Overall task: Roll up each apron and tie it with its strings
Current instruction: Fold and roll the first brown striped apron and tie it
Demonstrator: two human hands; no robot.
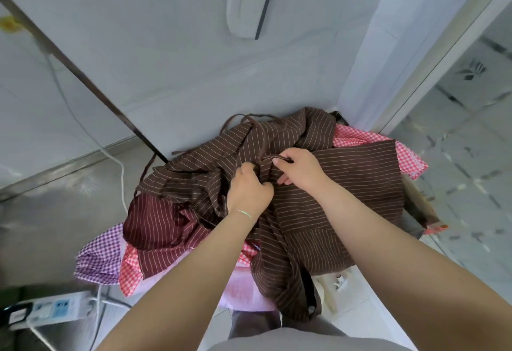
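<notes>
1. Left hand point(249, 191): fingers curled into a bunched fold of the brown striped apron point(346, 201), gripping the cloth; a thin bracelet point(245, 213) circles the wrist.
2. Right hand point(297, 169): just beside the left hand and touching the same fold, thumb and fingers pinching a raised ridge of the brown cloth.
3. Brown striped apron: lies crumpled on top of the heap beneath both hands, its flat part spreading out to the right of the right hand and hanging down toward the person.
4. Apron strings point(249, 120): thin brown bands looping loose beyond the fingertips, on the far side of the heap.
5. Dark red striped apron point(155, 223): below and to the left of the left hand, partly under the brown cloth.
6. Purple checked cloth point(97, 256): farther left, at the heap's edge.
7. Red checked cloth point(407, 156): showing past the right hand, on the far right of the heap.
8. Power strip point(55, 309): on the floor, well left of the left forearm.
</notes>
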